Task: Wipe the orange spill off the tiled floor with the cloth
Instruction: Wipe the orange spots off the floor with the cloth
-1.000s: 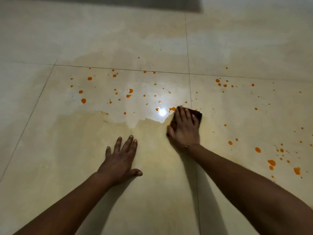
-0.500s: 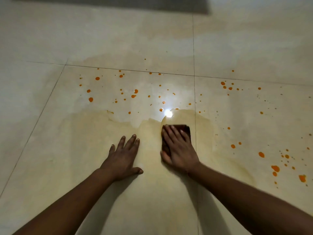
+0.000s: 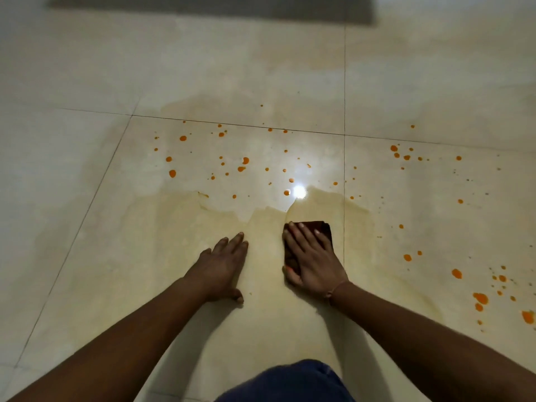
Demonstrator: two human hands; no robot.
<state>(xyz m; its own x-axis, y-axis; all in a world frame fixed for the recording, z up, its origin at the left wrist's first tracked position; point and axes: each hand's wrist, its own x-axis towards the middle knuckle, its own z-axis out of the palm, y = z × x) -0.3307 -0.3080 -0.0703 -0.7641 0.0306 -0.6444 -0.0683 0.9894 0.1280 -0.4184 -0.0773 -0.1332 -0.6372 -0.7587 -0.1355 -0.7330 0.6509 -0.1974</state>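
My right hand (image 3: 311, 258) lies flat on a dark brown folded cloth (image 3: 319, 227), pressing it onto the cream tiled floor (image 3: 232, 68). Only the cloth's far edge and right side show past my fingers. Orange drops (image 3: 245, 161) are scattered over the tile beyond the cloth, and more orange drops (image 3: 480, 297) sit to the far right. A yellowish wet smear (image 3: 179, 227) covers the floor around both hands. My left hand (image 3: 222, 266) rests palm-down on the smear, fingers spread, a short way left of the cloth and holding nothing.
A bright light reflection (image 3: 299, 191) glares on the tile just beyond the cloth. Grout lines (image 3: 344, 169) cross the floor. A dark strip (image 3: 203, 4) runs along the far edge. A blue-clad knee (image 3: 290, 381) shows at the bottom.
My right hand has drawn the cloth back toward me and slightly left from the drops near the light reflection, leaving a fresh wet streak. My left hand has stayed planted.
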